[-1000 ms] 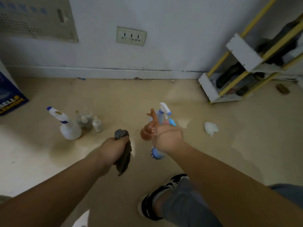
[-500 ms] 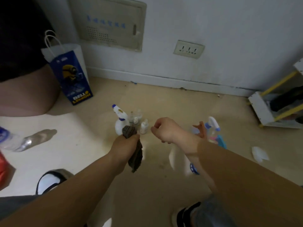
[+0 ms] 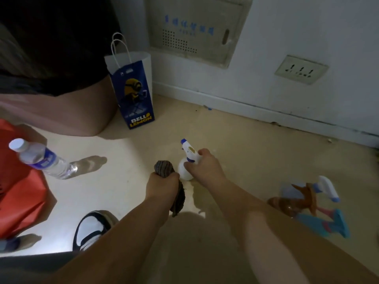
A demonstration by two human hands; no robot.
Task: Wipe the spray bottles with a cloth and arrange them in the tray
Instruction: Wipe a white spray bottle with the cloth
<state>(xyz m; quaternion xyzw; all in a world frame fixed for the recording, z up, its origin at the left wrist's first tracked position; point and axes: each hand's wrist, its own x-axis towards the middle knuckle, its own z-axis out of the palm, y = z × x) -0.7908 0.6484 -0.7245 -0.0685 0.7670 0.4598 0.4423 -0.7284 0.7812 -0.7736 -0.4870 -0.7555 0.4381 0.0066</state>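
My right hand [image 3: 205,167] is curled round the neck of the white spray bottle [image 3: 184,172], which sits on the floor [image 3: 235,144] in the middle, nozzle pointing far and left. Just left of it, my left hand [image 3: 163,185] grips the bunched grey cloth [image 3: 163,170], its tail hanging below my fist. The other spray bottles [image 3: 297,203] lie together to the right.

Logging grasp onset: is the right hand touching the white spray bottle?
Touching. The head view shows the right hand wrapped round the white spray bottle at its neck.
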